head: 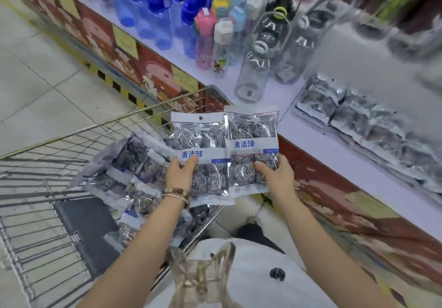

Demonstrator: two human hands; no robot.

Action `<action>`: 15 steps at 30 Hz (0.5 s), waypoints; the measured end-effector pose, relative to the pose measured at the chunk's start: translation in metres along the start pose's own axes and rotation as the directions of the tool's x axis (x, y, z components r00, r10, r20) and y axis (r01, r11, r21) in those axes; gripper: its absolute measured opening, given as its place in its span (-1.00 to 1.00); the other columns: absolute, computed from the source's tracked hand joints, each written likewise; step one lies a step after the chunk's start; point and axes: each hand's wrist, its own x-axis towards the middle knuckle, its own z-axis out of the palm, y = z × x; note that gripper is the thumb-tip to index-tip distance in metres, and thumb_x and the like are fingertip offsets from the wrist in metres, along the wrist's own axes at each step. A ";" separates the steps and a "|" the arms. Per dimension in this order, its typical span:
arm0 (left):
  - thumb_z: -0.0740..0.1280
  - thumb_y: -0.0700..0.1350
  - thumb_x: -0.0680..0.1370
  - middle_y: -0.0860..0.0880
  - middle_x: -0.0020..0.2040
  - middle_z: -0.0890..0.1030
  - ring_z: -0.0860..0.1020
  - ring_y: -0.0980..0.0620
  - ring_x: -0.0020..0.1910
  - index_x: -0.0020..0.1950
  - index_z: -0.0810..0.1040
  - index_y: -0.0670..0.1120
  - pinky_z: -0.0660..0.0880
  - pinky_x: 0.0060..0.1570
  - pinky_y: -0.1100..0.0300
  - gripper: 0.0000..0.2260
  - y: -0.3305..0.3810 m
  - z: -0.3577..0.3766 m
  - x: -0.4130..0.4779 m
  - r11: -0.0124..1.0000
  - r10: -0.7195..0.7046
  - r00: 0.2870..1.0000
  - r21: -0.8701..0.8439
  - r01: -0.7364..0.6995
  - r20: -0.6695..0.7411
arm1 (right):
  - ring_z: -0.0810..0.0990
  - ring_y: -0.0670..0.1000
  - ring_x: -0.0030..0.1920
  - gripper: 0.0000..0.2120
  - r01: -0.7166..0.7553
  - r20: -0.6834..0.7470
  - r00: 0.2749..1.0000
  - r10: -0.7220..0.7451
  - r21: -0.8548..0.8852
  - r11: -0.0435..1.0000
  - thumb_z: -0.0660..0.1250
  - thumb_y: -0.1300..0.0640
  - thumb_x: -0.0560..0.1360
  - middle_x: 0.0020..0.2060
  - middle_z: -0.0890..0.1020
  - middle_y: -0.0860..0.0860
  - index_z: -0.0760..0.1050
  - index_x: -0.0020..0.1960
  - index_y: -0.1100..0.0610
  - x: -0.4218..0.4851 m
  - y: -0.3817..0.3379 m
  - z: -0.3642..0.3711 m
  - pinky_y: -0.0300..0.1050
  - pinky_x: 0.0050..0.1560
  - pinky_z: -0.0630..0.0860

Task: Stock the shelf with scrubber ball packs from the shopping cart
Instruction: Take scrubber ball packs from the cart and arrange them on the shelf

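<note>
I hold two clear scrubber ball packs side by side above the cart's right rim. My left hand [179, 173] grips the left pack [199, 140] at its middle. My right hand [277, 173] grips the right pack [253, 137] by its lower half. Both packs have a white band with blue characters and steel scrubbers inside. Several more packs [134, 164] lie piled in the wire shopping cart [59, 145]. A row of packs [358, 118] lies on the white shelf [334, 68] to the right, blurred.
Blue, pink and clear plastic bottles [205, 32] stand on the shelf behind the packs. The shelf's red patterned base [334, 192] runs between me and the shelf. Grey tiled floor [35, 80] lies to the left of the cart.
</note>
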 end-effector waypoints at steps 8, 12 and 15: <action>0.28 -0.06 0.55 0.12 -0.19 0.36 0.34 0.11 -0.24 0.28 0.35 -0.24 0.22 -0.30 0.23 -0.61 0.036 0.112 -0.045 0.978 0.191 0.963 0.047 -0.203 0.190 | 0.55 0.02 0.07 -0.75 -0.053 -0.209 0.973 0.096 0.200 0.978 0.38 0.14 0.49 0.03 0.58 -0.02 0.42 0.12 0.01 0.006 0.052 -0.112 0.00 0.12 0.47; 0.28 -0.06 0.54 0.15 -0.20 0.34 0.37 0.11 -0.24 0.11 0.31 -0.06 0.26 -0.31 0.29 -0.78 0.046 0.181 -0.073 0.966 0.223 0.935 0.068 -0.251 0.276 | 0.54 0.04 0.10 -0.74 -0.102 -0.261 0.950 0.169 0.251 0.963 0.36 0.12 0.51 0.06 0.58 -0.01 0.44 0.17 0.05 0.013 0.081 -0.175 0.01 0.17 0.45; 0.29 -0.07 0.53 0.05 -0.12 0.43 0.43 0.02 -0.12 0.12 0.37 -0.12 0.29 -0.15 0.20 -0.77 0.053 0.232 -0.095 0.963 0.227 0.914 0.061 -0.261 0.336 | 0.52 0.07 0.15 -0.67 -0.118 -0.310 0.929 0.203 0.272 0.955 0.36 0.08 0.51 0.14 0.57 0.03 0.45 0.24 0.13 0.021 0.107 -0.224 0.03 0.19 0.43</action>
